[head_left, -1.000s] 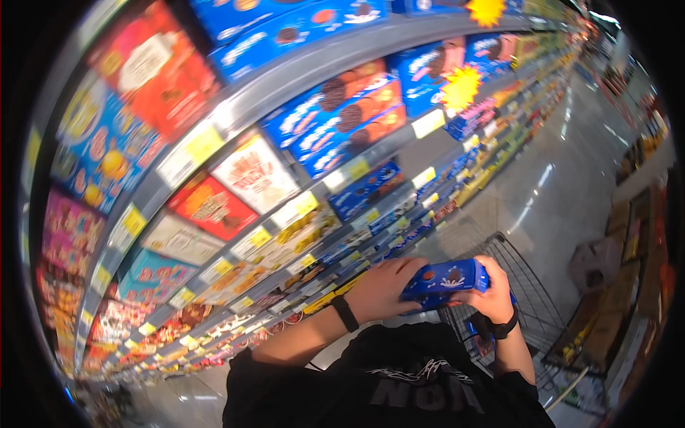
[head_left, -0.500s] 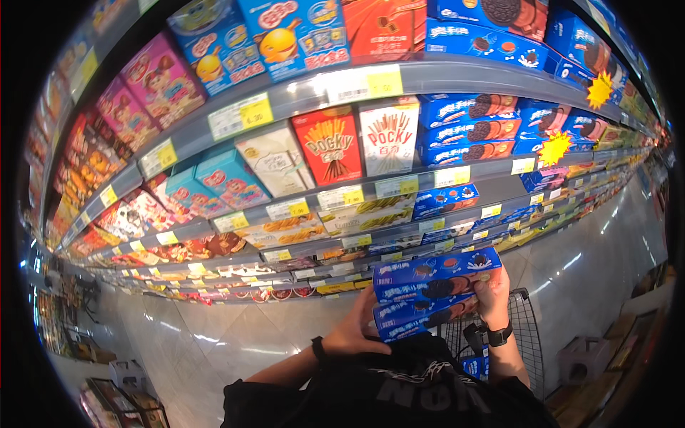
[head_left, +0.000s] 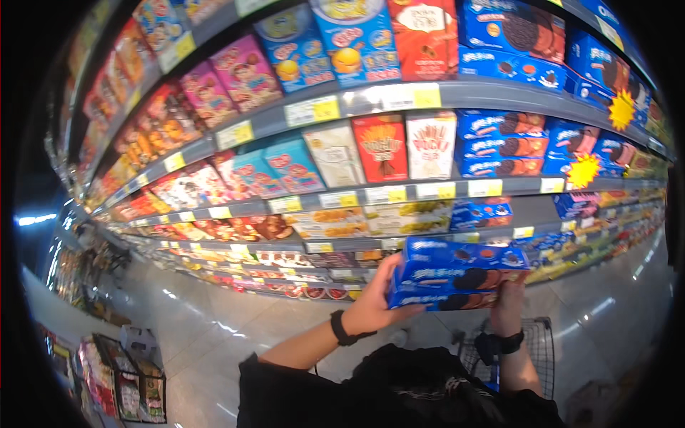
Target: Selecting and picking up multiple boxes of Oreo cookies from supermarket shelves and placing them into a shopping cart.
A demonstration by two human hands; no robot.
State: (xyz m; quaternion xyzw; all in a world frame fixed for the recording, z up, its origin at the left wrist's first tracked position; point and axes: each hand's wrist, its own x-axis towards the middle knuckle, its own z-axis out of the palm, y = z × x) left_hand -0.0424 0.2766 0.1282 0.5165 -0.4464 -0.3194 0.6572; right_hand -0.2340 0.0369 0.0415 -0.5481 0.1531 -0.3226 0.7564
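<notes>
Two blue sandwich-cookie boxes [head_left: 464,274], one stacked on the other, are held out in front of my body. My left hand [head_left: 382,294] is closed around their left end, thumb along the bottom edge. At the right end my right hand [head_left: 508,305] grips them, its fingers partly hidden and blurred. Both wrists wear black bands. Beyond the boxes, similar blue cookie boxes [head_left: 501,148] are stacked on the shelf, with a shorter blue stack [head_left: 481,212] one level lower.
A long snack shelf [head_left: 342,200] with price tags spans the view. Red [head_left: 380,148] and white [head_left: 431,146] biscuit-stick boxes stand on it. A wire shopping cart [head_left: 546,357] is beside my right forearm. Packaged goods [head_left: 128,378] sit on the tiled floor at the lower left.
Both hands have raised the cookie boxes upward and toward the shelf, slightly to the right, with the left arm reaching farther out. The shelf has shifted rightward in view.
</notes>
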